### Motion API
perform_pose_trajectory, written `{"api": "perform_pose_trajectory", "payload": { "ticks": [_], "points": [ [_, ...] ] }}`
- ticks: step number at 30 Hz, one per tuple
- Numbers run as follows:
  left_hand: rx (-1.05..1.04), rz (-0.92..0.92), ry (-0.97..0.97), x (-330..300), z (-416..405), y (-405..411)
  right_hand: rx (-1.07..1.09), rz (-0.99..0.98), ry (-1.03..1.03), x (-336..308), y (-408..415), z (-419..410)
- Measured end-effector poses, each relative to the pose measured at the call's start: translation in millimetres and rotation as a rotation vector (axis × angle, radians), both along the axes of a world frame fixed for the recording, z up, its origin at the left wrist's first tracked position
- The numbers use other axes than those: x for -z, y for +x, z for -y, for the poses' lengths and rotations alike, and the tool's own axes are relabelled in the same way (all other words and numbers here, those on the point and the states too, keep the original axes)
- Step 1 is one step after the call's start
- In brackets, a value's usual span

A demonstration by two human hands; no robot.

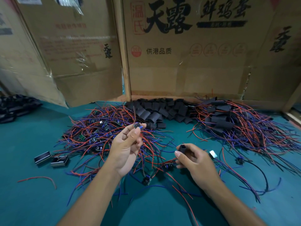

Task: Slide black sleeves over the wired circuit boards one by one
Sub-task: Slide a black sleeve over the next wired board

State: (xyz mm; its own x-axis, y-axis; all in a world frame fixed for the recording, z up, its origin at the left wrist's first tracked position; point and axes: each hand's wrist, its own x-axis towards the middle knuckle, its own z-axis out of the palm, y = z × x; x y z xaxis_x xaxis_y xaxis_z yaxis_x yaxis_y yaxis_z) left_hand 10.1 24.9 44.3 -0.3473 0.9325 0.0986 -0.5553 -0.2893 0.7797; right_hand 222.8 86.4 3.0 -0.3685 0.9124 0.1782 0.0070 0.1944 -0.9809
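Left fingers: left hand (125, 149) pinches a wired circuit board (138, 125), raised.
Right fingers: right hand (193, 159) pinches a black sleeve (182, 148), mouth up, at 4 o'clock from the board.
Risk: trailing wires could snag the loose board heap (97, 136).
Stock: sleeve pile (159, 110) at 12 o'clock on the bench (32, 201); no containers seen, only cardboard walls (179, 70).

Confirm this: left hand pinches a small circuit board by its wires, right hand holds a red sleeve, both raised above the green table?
Not quite. The head view shows the sleeve in the right hand is black, not red. The rest holds: the left hand pinches the circuit board over the green table.
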Motion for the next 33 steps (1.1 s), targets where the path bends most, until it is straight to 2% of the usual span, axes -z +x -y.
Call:
{"api": "perform_pose_trajectory", "payload": {
  "ticks": [3,6,10,16,25,31,33],
  "points": [
    [0.07,0.061,0.022,-1,1,3,-0.079,-0.009,0.091,-8,0,6],
    [0.183,0.037,0.043,-2,4,11,-0.208,-0.05,0.151,-19,-2,16],
    [0.254,-0.033,0.074,0,7,23,-0.36,-0.11,0.104,-30,-4,29],
    [0.176,-0.064,0.042,-2,7,29,-0.421,-0.182,-0.103,-36,-9,40],
    [0.056,-0.143,-0.024,0,7,31,-0.382,-0.064,-0.047,-33,-6,35],
    [-0.17,-0.276,-0.029,3,4,21,-0.322,-0.042,-0.009,-30,-2,28],
    [-0.148,-0.181,-0.003,2,4,19,-0.318,-0.027,0.005,-29,-1,27]
  ]
}}
